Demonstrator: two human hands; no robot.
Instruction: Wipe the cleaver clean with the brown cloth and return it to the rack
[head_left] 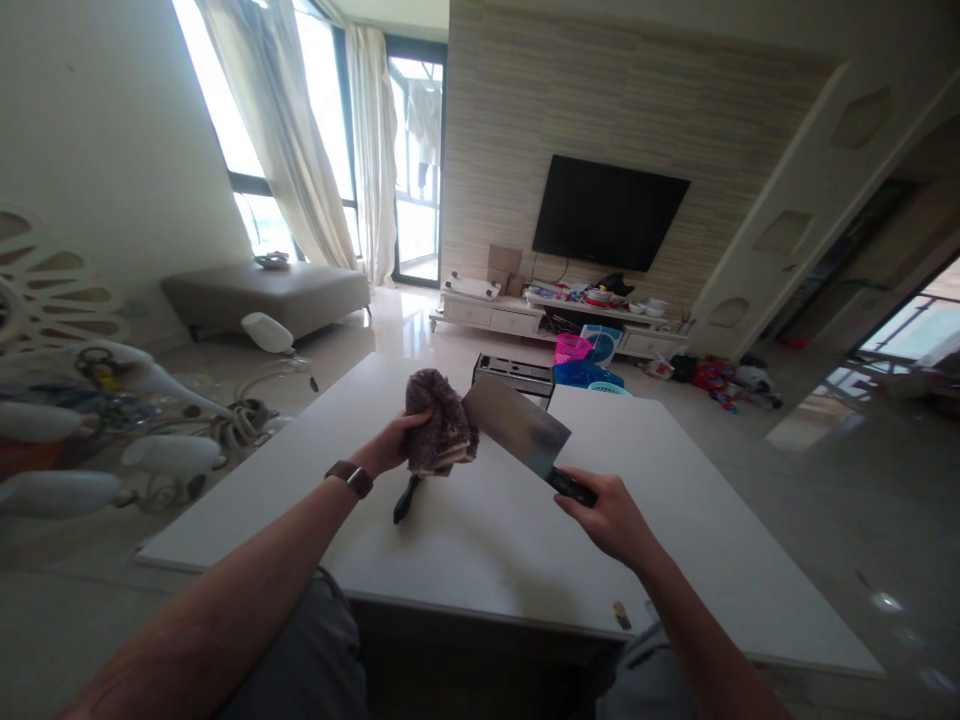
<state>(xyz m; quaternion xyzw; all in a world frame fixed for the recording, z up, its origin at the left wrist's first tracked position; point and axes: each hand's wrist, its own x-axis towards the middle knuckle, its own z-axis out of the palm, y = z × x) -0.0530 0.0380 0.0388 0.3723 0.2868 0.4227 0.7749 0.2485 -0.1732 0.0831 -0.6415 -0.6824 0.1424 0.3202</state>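
Observation:
My right hand [604,510] grips the black handle of a cleaver [517,420], its broad blade tilted up to the left above the white table. A bunched, fluffy grey-brown cloth [436,415] with a pale underside is held in my left hand [401,440], which wears a watch. The cloth is close to the tip of the blade; whether they touch I cannot tell. Below the cloth, a black handle [406,500] shows on the table, its other end hidden by the cloth.
On the white table [720,540] lies a small yellow-and-dark object [621,613] near the front edge. A black-and-silver appliance [514,375] is at the far edge. A lamp with white shades [172,455] crowds the left. Beyond are a pink basket [572,348] and a TV cabinet [491,318].

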